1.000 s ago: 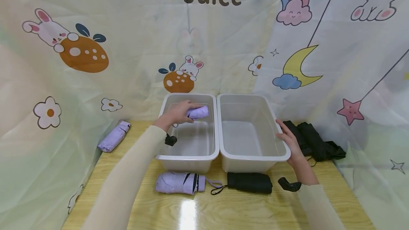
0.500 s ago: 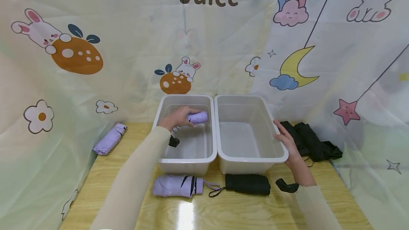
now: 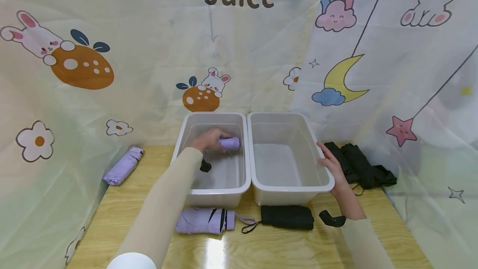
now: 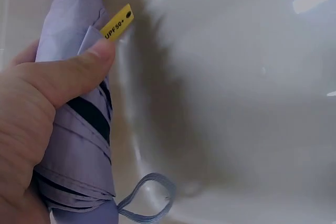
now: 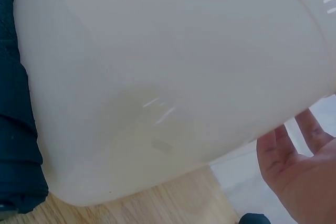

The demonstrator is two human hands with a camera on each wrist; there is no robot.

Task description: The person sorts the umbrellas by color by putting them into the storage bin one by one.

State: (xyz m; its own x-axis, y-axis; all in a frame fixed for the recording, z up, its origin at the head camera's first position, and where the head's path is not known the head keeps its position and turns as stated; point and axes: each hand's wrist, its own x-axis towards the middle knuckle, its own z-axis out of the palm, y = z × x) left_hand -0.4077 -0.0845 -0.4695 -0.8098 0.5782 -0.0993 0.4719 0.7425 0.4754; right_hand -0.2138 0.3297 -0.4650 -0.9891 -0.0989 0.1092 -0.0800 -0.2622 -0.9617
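Inside the left white bin (image 3: 213, 191), my left hand (image 3: 209, 139) grips a folded lavender umbrella (image 3: 230, 143). In the left wrist view, the thumb lies across this umbrella (image 4: 79, 145), next to a yellow UPF50+ tag (image 4: 118, 23); the fingers behind are mostly hidden. A wrist loop (image 4: 149, 216) hangs from its end, close over the bin floor. My right hand (image 3: 333, 170) holds the right white bin (image 3: 295, 188) by its right rim, thumb over the edge. In the right wrist view, the right hand's fingertips are hidden behind the bin's edge.
In front of the bins lie another lavender umbrella (image 3: 201, 221) and a black umbrella (image 3: 287, 217). A third lavender umbrella (image 3: 124, 166) lies at the table's left edge. Black folded umbrellas (image 3: 364, 167) lie right of the bins. A printed curtain (image 3: 149, 53) encloses the back and sides.
My left hand has lowered the lavender umbrella deeper into the left bin. The right hand stays on the right bin's rim. The head view has shifted slightly.
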